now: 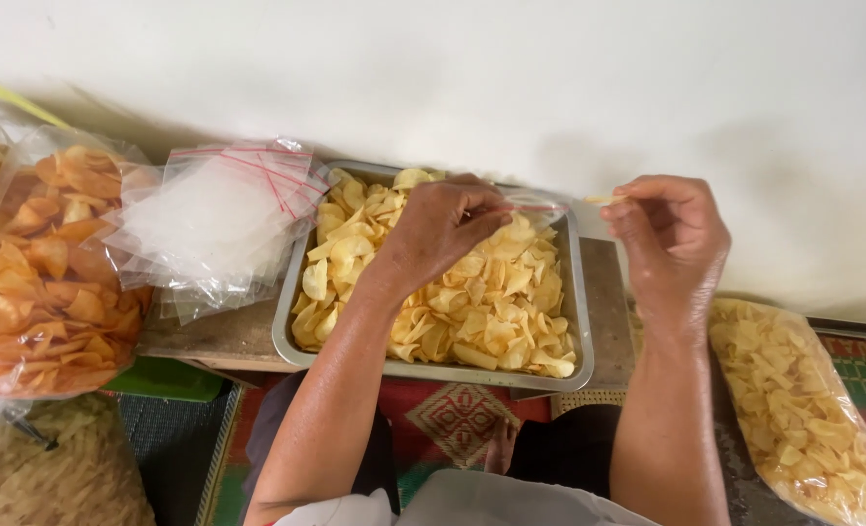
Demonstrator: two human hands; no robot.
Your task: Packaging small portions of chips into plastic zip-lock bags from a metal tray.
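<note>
One tray (287,336), three chip bags (43,273)

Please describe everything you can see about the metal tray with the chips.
The metal tray is a shallow rectangular pan of dull grey steel with rounded corners and a raised rim. It lies flat on a worn wooden board close to a pale wall. Thin yellow chips fill it almost to the rim. The left hand hovers over its far end, pinching a clear plastic bag. A stack of empty clear bags overlaps its left edge.
</note>
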